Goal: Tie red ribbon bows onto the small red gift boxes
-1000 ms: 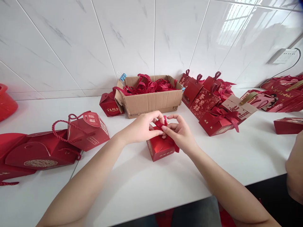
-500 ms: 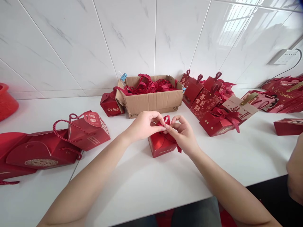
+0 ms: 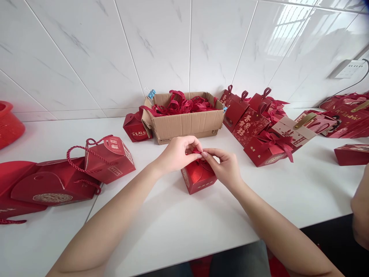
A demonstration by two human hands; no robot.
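Note:
A small red gift box [image 3: 201, 181] with pale lettering on its front stands upright on the white table, between my two hands. Over its top, a red ribbon [image 3: 196, 151] is pinched in the fingers of my left hand [image 3: 184, 153]. From the other side my right hand [image 3: 224, 164] has thumb and forefinger closed on the ribbon, the fingertips of both hands meeting. The knot, if there is one, is hidden behind my fingers.
Behind the gift box, a cardboard box [image 3: 187, 125] holds many red ribbons. Red boxes with rope handles [image 3: 109, 159] stand left, and several decorated boxes [image 3: 250, 123] crowd the right. A red basket [image 3: 10, 125] sits far left. Another person's arm [image 3: 360, 207] shows at the right edge.
My right hand's fingers have drawn in from a raised, curled pose to a flatter pinch. The ribbon loop that stood up between my hands no longer shows.

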